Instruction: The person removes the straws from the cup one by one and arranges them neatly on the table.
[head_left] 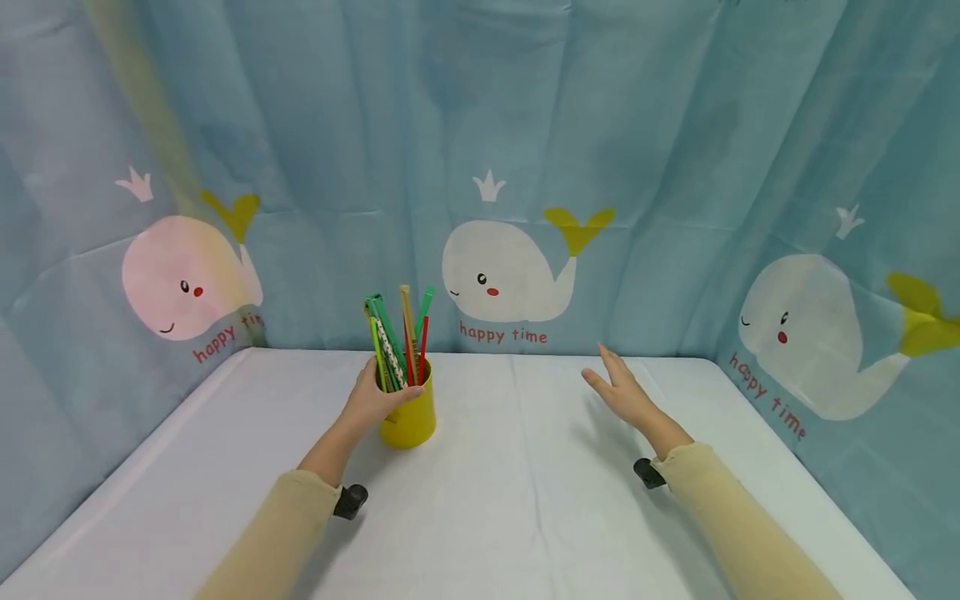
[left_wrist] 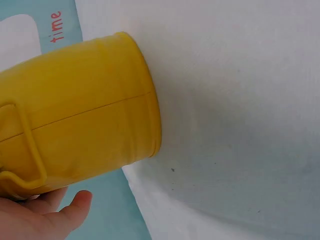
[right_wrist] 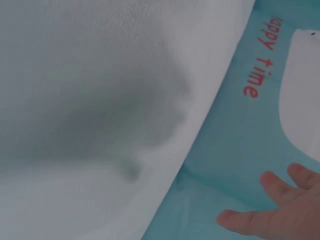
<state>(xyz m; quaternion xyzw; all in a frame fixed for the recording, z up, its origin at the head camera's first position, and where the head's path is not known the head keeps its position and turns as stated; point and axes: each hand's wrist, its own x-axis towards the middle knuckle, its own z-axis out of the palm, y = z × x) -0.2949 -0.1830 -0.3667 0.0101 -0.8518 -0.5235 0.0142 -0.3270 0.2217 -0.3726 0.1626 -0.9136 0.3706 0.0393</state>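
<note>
Two bare hands reach over a white tabletop (head_left: 487, 483). On the left, toward the far edge, is a yellow cup (head_left: 414, 423), upright and packed with thin sticks (head_left: 390, 346) that rise above its rim. Among them are green and lime ones, a white one with dark spots, a tan one and red ones; some lean slightly apart at the top. The left hand (head_left: 375, 398) grips the cup near its rim, thumb lying across the near side and fingers around the left side. The left wrist view shows the cup's side with a handle (left_wrist: 36, 152), and the hand's digits just beside it. Whether the cup's base touches the tabletop cannot be told.

The right hand (head_left: 626, 398) is well apart from the cup, over the far right of the tabletop. Its fingers are extended and its thumb stands away from them; it holds nothing, and its shadow falls on the white surface.

Both arms wear cream sleeves (head_left: 277, 521), with a small black device (head_left: 350, 502) at each wrist. Beyond the tabletop hangs a blue curtain (head_left: 337, 167) printed with crowned whales (head_left: 502, 283) and red lettering (head_left: 502, 333) reading "happy time".
</note>
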